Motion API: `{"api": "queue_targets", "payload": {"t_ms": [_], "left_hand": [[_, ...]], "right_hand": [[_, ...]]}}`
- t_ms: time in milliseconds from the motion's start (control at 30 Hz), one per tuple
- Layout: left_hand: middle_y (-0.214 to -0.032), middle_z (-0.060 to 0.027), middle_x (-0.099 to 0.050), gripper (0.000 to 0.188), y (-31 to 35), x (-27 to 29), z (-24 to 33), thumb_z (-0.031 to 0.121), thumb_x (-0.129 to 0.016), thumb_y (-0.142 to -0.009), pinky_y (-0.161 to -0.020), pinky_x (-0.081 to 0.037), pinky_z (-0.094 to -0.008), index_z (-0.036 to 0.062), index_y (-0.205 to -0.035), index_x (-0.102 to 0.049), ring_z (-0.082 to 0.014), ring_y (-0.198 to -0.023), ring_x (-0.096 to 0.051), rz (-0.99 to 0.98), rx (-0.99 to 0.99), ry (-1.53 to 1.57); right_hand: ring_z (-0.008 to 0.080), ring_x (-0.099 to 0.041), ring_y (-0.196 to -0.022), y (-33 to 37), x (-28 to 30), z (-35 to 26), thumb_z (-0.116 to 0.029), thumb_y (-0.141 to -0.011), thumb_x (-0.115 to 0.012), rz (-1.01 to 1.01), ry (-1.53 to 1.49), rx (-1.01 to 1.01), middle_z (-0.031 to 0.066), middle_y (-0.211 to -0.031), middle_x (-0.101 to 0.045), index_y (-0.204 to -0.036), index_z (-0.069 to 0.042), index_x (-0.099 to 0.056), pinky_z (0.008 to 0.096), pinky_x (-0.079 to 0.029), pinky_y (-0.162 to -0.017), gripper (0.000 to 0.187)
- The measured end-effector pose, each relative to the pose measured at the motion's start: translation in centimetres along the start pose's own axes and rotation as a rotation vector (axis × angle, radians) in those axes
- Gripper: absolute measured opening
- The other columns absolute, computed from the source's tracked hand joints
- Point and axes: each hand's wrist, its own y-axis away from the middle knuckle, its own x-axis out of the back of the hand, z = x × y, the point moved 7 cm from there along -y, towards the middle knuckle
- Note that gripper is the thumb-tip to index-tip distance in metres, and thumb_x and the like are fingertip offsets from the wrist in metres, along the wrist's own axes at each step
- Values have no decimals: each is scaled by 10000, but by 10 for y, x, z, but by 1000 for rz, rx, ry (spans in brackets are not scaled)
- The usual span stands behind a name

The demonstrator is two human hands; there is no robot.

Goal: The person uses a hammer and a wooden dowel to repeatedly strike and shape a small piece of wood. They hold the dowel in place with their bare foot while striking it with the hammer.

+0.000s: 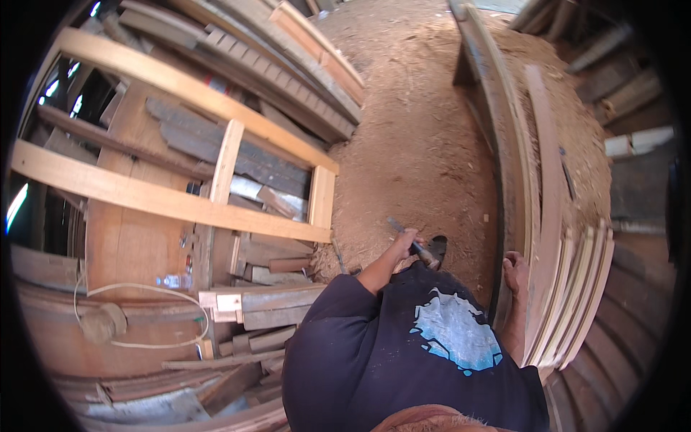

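Observation:
My left hand (pixel 407 242) is closed round a slim tool (pixel 395 225) with a grey, blade-like end pointing forward and a dark shaft running back toward my body. Its exact kind does not show. Just beyond the shaft is my foot in a dark sandal (pixel 437 248) on the ground. My right hand (pixel 515 272), fingers curled, is at the near end of a long wooden bench (pixel 504 144), against its top edge. Whether anything is inside those fingers is hidden.
Left, a pale wooden frame (pixel 151 201) lies over stacked lumber (pixel 288 79); nearby are a plastic bottle (pixel 175 281) and a coil of cord (pixel 103 322). Several thin pale strips (pixel 576 295) lean at right. Sawdust and shavings cover the floor (pixel 410 129).

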Motion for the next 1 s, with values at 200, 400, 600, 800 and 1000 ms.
{"api": "queue_targets", "payload": {"t_ms": [200,400,600,800,1000], "left_hand": [[-853,-192,-666,241,-8,12,63,215,-556,-981,-540,-557,-396,71,-1174,-561,-224,-548,-591,146,-108,-100],[-763,-136,-635,165,5,94,0,166,-564,-936,-499,-523,-396,23,-994,-621,-222,-546,-588,437,-191,-90],[-796,-201,-636,159,56,103,-66,88,-539,-897,-577,-570,-463,-31,-999,-571,-316,-645,-644,698,-128,536],[-989,-276,-618,355,69,68,-76,139,-441,-949,-714,-577,-583,-21,-1260,-375,-410,-765,-652,725,-148,720],[-847,-203,-621,311,78,26,-28,221,-449,-956,-622,-545,-435,-64,-1032,-548,-306,-694,-616,622,-97,614]], "right_hand": [[325,-685,-1038,-75,7,-35,-133,-906,-618,-44,51,24,225,-1085,-704,-1202,38,-645,399,-524,-936,343],[354,-665,-1079,-155,35,-5,-168,-894,-631,69,285,48,246,-1120,-690,-1219,59,-631,423,-506,-969,397],[370,-652,-1103,-240,67,73,-216,-834,-623,-5,248,-44,243,-1154,-685,-1272,33,-612,415,-497,-965,504],[388,-611,-1194,-271,95,183,-283,-809,-644,-84,379,-320,304,-1231,-641,-1314,83,-571,429,-437,-1049,628],[356,-502,-1320,-270,81,374,-336,-865,-651,-88,213,-420,282,-1396,-539,-1366,115,-507,421,-366,-1140,689]]}}
